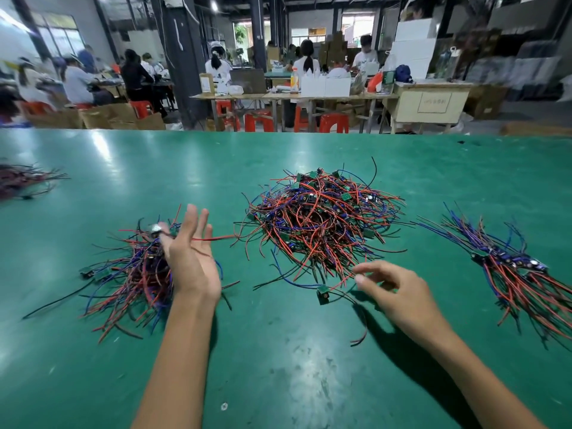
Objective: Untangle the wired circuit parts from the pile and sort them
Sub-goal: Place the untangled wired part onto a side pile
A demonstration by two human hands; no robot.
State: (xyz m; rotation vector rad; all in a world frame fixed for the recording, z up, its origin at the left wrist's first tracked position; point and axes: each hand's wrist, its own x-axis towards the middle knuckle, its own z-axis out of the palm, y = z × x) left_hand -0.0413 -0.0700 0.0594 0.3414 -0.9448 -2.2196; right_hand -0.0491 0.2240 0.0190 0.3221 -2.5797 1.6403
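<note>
A big tangled pile (322, 218) of red, blue and black wires with small green circuit boards lies mid-table. My left hand (192, 255) hovers over a looser pile (130, 277) on the left, its palm turned up and fingers straight. A red wire (221, 238) runs across its fingers, and a small part (155, 229) sits by its thumb. My right hand (399, 292) hangs with relaxed fingers just right of a single loose board (322, 294), whose thin wires trail under the hand. Neither hand grips anything that I can see.
An aligned bundle of wired parts (510, 267) lies at the right, and another heap (21, 181) at the far left edge. All of these rest on the green table (278, 360). Beyond its far edge are workbenches, red stools, boxes and seated people.
</note>
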